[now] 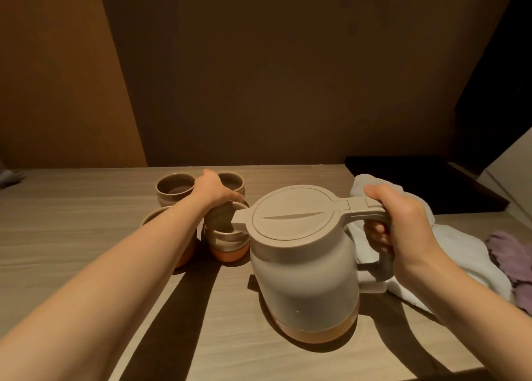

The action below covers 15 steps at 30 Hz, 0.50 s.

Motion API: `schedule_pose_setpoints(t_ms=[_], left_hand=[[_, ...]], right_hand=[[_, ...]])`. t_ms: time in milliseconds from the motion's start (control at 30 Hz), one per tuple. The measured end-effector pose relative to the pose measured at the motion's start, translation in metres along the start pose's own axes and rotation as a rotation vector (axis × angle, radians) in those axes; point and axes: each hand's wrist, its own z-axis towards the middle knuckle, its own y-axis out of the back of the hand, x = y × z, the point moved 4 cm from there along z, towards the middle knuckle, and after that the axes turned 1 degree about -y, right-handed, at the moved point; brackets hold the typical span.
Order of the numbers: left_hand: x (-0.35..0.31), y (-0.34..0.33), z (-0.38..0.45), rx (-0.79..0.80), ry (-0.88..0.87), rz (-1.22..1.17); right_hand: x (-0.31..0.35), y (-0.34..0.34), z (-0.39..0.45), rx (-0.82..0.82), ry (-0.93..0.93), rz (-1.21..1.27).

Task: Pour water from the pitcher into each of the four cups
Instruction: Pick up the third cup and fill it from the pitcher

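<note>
A beige lidded pitcher with an orange base stands on the wooden table, its spout over the near right cup. My right hand is closed around the pitcher's handle. Several grey cups with orange bases sit in a cluster at the left: a far left cup, a far right cup, and a near left cup half hidden under my forearm. My left hand rests over the far right cup and touches the near right one; its fingers are mostly hidden.
A white towel lies right behind the pitcher's handle, with a purple cloth beside it. A dark tray sits at the back right. A brown wall runs close behind the table.
</note>
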Motion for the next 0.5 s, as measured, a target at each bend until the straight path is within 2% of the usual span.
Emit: schedule_pose_setpoints(t_ms=[200, 500], left_hand=[[0.004, -0.002, 0.004, -0.051, 0.074, -0.104], [-0.008, 0.021, -0.010, -0.264, -0.177, -0.374]], right_hand=[[0.000, 0.000, 0.002, -0.002, 0.018, 0.007], [-0.001, 0.003, -0.005, 0.008, 0.058, 0.016]])
